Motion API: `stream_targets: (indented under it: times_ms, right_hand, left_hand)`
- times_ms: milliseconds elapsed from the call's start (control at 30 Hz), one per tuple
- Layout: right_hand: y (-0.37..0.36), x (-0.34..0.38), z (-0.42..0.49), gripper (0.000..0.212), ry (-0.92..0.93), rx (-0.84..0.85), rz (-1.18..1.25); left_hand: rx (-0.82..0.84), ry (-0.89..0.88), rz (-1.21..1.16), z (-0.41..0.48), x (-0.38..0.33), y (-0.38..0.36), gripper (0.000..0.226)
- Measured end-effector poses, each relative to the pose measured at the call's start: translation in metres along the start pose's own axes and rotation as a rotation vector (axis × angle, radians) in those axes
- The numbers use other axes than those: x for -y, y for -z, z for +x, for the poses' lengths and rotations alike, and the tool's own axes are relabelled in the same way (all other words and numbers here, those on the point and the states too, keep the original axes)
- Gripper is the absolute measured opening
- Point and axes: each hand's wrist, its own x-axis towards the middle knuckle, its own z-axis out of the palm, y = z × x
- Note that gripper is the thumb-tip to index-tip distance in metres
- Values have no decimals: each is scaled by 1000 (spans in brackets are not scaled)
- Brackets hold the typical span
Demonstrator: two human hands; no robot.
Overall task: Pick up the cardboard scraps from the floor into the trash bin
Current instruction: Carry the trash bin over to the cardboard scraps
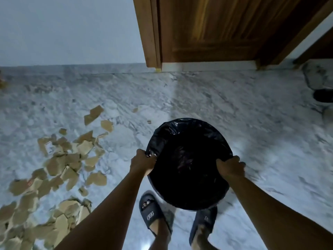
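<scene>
A round trash bin [187, 134] lined with a black plastic bag is held in front of me above the floor. My left hand [142, 160] grips its rim on the left side. On the right side my right hand [229, 167] grips the rim too. Several brown cardboard scraps [66, 159] lie scattered over the marble floor to the left of the bin, from a far piece [93, 114] down to a heap [54, 219] at the lower left. The inside of the bin is too dark to make out.
A wooden door [207, 27] and its frame stand straight ahead, a pale wall [63, 29] to its left. My feet in dark slippers [150, 212] are below the bin. A dark object [323, 95] lies at the far right on the floor.
</scene>
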Motion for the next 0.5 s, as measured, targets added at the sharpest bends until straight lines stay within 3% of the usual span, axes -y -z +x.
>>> stream_targets:
  times_ms: [267, 500]
  right_hand:
    - [-74, 14, 137, 79, -34, -88, -45]
    - [-108, 8, 172, 79, -21, -106, 3]
  left_hand:
    - [105, 17, -26, 142, -1, -81, 49]
    - [90, 23, 39, 171, 10, -123, 47]
